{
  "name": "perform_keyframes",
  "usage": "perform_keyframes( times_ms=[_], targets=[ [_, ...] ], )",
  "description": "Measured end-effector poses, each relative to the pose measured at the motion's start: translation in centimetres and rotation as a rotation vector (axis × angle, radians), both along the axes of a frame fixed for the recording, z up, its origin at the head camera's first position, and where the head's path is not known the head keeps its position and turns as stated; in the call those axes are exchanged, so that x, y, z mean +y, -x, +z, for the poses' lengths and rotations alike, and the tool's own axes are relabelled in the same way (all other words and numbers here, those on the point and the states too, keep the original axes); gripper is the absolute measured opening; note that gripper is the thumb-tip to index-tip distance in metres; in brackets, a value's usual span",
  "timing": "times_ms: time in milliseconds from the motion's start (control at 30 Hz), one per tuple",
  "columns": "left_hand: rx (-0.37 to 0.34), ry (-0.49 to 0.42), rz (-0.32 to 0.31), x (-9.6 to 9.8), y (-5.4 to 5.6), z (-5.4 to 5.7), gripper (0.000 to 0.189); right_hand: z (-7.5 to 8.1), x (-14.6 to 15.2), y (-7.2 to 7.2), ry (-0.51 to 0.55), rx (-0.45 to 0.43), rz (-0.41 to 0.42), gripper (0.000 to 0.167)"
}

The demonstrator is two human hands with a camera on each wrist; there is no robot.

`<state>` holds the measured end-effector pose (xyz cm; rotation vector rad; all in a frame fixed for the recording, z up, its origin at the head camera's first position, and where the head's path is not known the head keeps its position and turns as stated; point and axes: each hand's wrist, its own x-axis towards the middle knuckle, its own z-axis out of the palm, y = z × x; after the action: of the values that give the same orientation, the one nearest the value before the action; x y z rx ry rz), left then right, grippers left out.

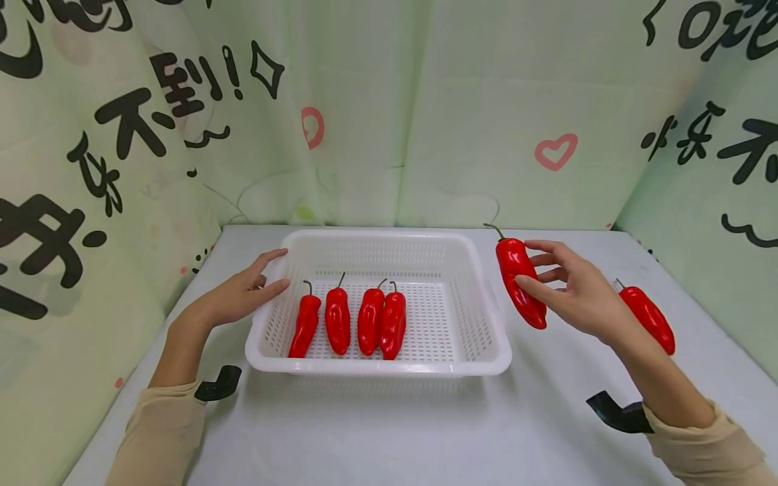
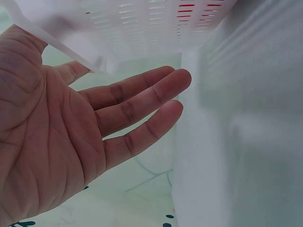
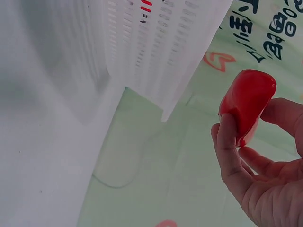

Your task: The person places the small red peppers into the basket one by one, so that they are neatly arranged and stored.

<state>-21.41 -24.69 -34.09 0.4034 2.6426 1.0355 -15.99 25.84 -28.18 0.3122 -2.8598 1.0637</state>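
Observation:
A white perforated plastic basket [image 1: 486, 337] stands on the table with several glossy red peppers [image 1: 337, 320] in its left and middle part, stems pointing away from me. My left hand [image 1: 246, 290] rests thumb and index finger against the basket's left rim; in the left wrist view its other fingers [image 2: 147, 97] stretch out loosely beside the basket wall. To the right of the basket, my right hand [image 1: 574, 290] pinches a red pepper [image 1: 516, 280] between thumb and fingers, held above the table. The right wrist view shows that pepper's rounded lower end.
Another red pepper [image 1: 649, 320] lies on the table at the right, partly behind my right forearm. A pale green curtain [image 1: 474, 135] with black lettering and pink hearts hangs around the white table [image 1: 377, 432].

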Motion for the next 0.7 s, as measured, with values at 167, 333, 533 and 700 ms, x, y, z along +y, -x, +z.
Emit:
perform_keyframes(
  times_ms=[167, 333, 533, 700],
  targets=[
    [-0.006, 0.001, 0.011, 0.0, -0.1, -0.1, 0.081, -0.1, -1.0, 0.1, 0.011, -0.011, 0.016, 0.074],
    [-0.012, 0.003, 0.022, 0.0, -0.1, -0.2, 0.083, -0.3, -1.9, 0.1, 0.023, -0.020, 0.035, 0.075],
    [-0.016, -0.004, 0.016, 0.0, 0.1, -0.3, 0.082, -0.7, -2.9, 0.3, 0.012, -0.031, 0.054, 0.072],
    [-0.013, -0.005, 0.013, 0.0, 0.1, -0.2, 0.082, -1.0, -3.9, 0.4, 0.009, -0.035, 0.076, 0.070]
  ],
)
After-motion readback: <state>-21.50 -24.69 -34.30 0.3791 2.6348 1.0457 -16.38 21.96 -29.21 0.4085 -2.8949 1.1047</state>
